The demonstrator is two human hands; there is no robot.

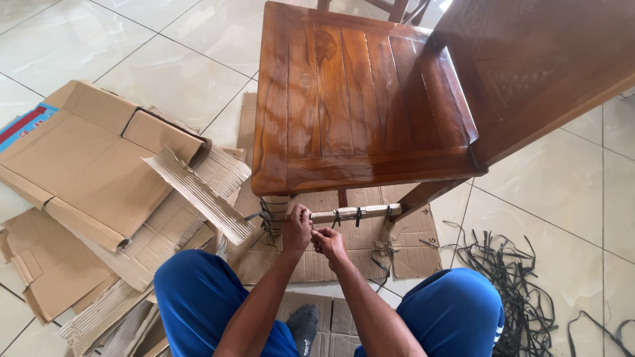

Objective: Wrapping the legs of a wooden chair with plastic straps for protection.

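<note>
Head view, looking down past two blue-clad knees to a tiled floor (198,39).

Wooden chair (360,99) fills the upper centre, seat glossy brown, slatted, backrest running off toward 2 o'clock. Under the seat's near edge, a rung (374,213) wrapped in pale cardboard, bound with dark straps (358,216) at intervals. The front leg at the left end of the rung also carries cardboard wrap and several dark strap turns (268,218).

Left hand (297,228) sits at the left end of the rung, just beside the wrapped leg, fingers (305,213) curled closed and pinching something small at the rung; looks like a strap end, but too small to be sure. Right hand (329,241) lies directly at 4 o'clock of the left hand, touching it or nearly so, fingers bent closed in a pinch at the same spot. What it grips cannot be made out.

A flat cardboard sheet (417,254) lies on the floor beneath the chair. At 9 o'clock from the hands, a heap of flattened cardboard boxes (92,165), with a torn corrugated strip (198,195) lying across the heap's right edge. At 3 to 4 o'clock, well apart from the hands, a loose tangle of dark strapping (516,284) on the tiles. A dark shoe (304,324) shows between the knees.
</note>
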